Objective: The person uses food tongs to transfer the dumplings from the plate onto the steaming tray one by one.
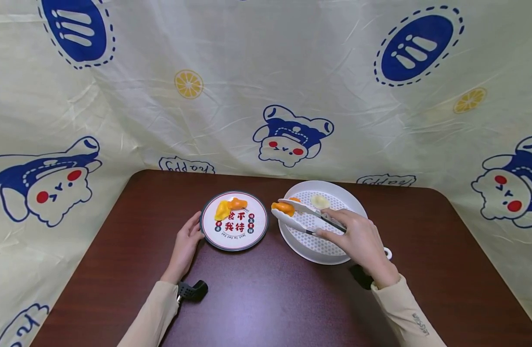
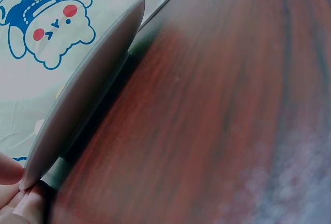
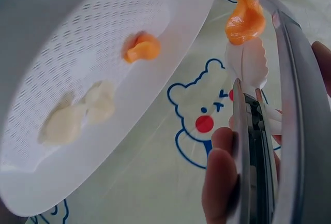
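My left hand pinches the left rim of a round white plate with a dark edge and red lettering. In the left wrist view the thumb lies over the plate's rim, with fingers beneath it. A yellow dumpling-shaped piece and an orange one sit on the plate. My right hand grips a pair of white-tipped tongs. Between their tips is a glossy orange dumpling-shaped piece, held over the left rim of a light frying pan.
Inside the pan lie pale dumpling-shaped pieces and another orange piece. The pan's handle points right. A dark wooden table carries everything, with a patterned cloth hanging behind its far edge.
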Available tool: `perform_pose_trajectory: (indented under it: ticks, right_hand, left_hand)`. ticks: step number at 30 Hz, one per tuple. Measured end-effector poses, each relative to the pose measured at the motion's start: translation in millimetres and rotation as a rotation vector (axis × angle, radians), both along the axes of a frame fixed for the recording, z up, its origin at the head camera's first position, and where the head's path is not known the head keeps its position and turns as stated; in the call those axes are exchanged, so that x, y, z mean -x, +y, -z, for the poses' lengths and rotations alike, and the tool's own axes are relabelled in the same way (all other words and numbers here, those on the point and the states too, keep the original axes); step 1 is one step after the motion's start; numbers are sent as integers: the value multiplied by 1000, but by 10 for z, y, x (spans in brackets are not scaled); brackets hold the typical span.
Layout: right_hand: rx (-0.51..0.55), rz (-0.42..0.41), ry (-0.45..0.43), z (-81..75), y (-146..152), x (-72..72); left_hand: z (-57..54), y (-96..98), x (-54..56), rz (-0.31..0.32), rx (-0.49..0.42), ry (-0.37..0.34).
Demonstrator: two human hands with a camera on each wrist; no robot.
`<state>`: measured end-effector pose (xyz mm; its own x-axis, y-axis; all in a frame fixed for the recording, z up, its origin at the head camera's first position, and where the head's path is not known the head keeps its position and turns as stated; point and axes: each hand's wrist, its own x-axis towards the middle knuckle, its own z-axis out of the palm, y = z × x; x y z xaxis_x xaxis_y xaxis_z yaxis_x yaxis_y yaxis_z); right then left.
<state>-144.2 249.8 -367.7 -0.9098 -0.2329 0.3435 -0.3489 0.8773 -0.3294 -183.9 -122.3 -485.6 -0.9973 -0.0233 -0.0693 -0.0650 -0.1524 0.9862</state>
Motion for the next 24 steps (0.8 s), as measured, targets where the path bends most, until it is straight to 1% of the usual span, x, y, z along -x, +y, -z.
perform_pose_trajectory:
  ticks: [6,12,16,24]
  right_hand:
    - [-4,29,13,16,115,-86]
    - [-10,50,14,72,207,-132]
    - [-13,56,19,130,247,-152]
    - [-16,63,-21,221,294,-143]
  left_hand:
    - [9,-3,-2,-3,2,3]
    - [14,-5,-2,-2,-5,8]
    - [17,-7,1,0,-15,12]
    - [10,-2,6,-2,-3,4]
